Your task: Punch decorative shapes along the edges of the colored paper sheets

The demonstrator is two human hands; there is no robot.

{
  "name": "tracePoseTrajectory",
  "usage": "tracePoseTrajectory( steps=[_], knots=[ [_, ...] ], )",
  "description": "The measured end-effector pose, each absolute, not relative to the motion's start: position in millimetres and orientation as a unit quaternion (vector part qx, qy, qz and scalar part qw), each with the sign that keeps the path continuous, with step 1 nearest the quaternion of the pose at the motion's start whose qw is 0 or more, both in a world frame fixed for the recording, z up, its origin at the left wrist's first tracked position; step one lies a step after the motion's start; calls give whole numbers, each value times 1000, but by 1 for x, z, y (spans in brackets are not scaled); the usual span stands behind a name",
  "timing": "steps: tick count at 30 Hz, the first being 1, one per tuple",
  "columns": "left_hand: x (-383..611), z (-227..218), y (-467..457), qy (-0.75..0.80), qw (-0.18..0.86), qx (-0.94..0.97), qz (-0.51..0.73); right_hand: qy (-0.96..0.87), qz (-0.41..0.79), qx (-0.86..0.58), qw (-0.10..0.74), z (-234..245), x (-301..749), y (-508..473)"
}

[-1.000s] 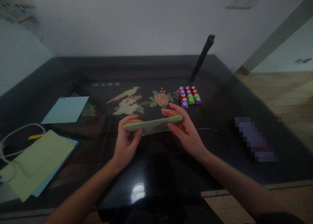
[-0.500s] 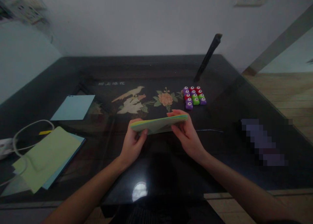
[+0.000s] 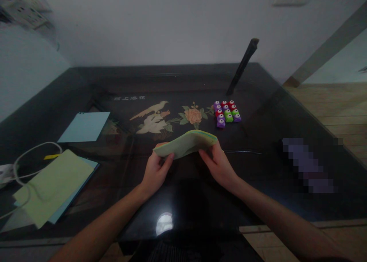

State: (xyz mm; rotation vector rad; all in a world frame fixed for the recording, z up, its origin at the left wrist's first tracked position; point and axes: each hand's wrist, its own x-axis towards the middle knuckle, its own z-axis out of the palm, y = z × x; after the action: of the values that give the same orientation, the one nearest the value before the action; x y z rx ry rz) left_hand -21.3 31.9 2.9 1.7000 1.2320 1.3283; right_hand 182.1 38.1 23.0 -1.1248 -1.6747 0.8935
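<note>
A thin stack of coloured paper sheets (image 3: 186, 145), pale green with yellow and blue edges, is held up over the dark table (image 3: 183, 201). My left hand (image 3: 157, 166) grips its left end, thumb on the near face and fingers behind. At the right end my right hand (image 3: 215, 159) is closed on it the same way, its fingers mostly hidden by the paper. The stack bows upward in the middle between my hands.
Several small one-eyed toys (image 3: 226, 113) stand grouped behind my right hand. A black stick-like object (image 3: 243, 65) rises at the back. Left are a light-blue sheet (image 3: 84, 126), loose papers (image 3: 56, 185) and a white cable (image 3: 17, 166). A blurred-out object (image 3: 308, 164) lies right.
The paper stack, nearly straight before, now arches upward in its middle. My right hand has shifted slightly inward, and its fingers have gone behind the paper.
</note>
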Motion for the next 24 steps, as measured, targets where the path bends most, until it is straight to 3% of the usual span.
tracePoseTrajectory(
  steps=[7,13,24],
  knots=[
    [-26,23,37,374,211,689,584,-675,351,-476,441,20,189,41],
    [-36,42,36,409,25,771,487,-674,359,-469,444,23,188,37],
    [-35,47,35,414,110,765,481,-667,351,-481,448,34,189,36]
  ],
)
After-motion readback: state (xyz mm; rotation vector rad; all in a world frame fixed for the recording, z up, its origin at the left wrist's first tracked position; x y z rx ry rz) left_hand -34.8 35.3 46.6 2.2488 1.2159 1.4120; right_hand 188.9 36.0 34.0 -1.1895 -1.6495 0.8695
